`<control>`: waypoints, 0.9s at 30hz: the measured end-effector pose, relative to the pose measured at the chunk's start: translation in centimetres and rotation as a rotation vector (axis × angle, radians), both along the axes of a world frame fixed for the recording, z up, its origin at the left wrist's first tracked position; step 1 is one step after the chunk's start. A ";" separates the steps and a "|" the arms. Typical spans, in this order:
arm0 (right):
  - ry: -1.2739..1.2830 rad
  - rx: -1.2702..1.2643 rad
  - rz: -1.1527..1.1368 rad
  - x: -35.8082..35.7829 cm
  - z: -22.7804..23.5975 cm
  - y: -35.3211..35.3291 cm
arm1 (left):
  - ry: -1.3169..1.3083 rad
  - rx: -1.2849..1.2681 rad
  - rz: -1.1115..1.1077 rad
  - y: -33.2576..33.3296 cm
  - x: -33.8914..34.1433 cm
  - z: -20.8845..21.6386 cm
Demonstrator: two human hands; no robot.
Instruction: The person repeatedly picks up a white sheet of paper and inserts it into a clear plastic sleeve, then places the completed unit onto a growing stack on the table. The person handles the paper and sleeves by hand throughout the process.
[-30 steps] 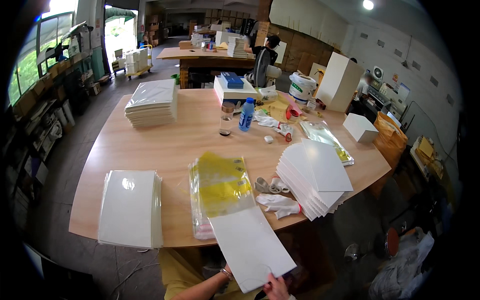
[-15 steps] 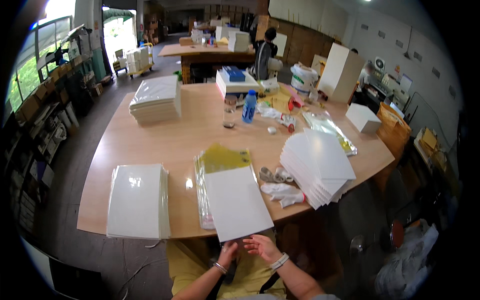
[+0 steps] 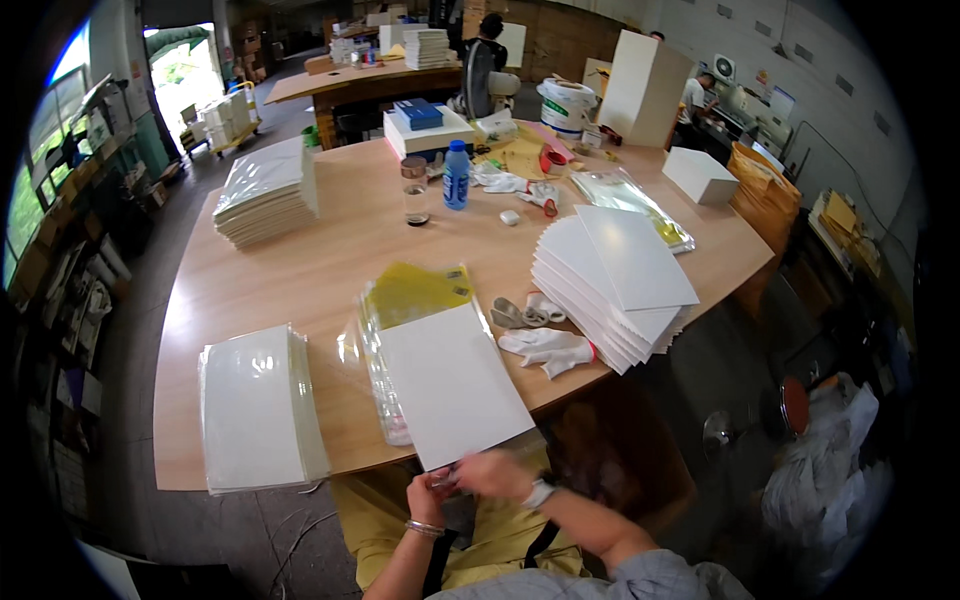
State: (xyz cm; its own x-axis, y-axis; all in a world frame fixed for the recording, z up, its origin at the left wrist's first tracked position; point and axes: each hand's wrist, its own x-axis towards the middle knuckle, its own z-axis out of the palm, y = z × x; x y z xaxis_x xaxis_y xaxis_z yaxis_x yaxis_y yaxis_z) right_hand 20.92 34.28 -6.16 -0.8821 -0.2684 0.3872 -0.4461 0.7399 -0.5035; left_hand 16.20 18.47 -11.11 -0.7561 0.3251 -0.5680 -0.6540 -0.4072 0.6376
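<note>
A white board [image 3: 455, 385] lies at the table's near edge, on a pile of clear plastic sleeves [image 3: 392, 410] with yellow showing at the far end [image 3: 418, 292]. At the board's near corner, my left hand [image 3: 428, 497] is closed in a pinch on a shiny edge that looks like the clear plastic sleeve. My right hand [image 3: 497, 474] reaches across to the same edge, close beside the left fingers; motion smears its fingers. To the left sits a stack of white boards in clear sleeves [image 3: 255, 410]. A fanned stack of bare white boards [image 3: 630, 265] lies to the right.
White gloves [image 3: 548, 348] lie between the sleeves and the fanned stack. Farther back are a blue-capped bottle [image 3: 456, 176], a glass [image 3: 415, 192], another sleeved stack [image 3: 268, 192], a white bucket [image 3: 566, 106] and a white box [image 3: 700, 176]. Other people work beyond.
My right hand has moved left from an open pose beside the board's near edge to the left hand. The left fingers have closed at that edge. The whole view has shifted slightly.
</note>
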 end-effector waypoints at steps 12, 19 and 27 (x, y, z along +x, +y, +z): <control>-0.397 0.044 -0.858 15.8 -11.2 16.9 | 1.342 -1.037 -0.078 -2.7 -1.4 0.6; 0.039 -0.139 -0.219 3.2 -0.6 12.2 | 1.792 -0.954 -0.393 -3.6 -4.7 2.1; -0.205 -0.141 -0.706 0.9 -2.7 10.4 | 1.006 -0.932 -0.407 -1.6 -5.2 0.5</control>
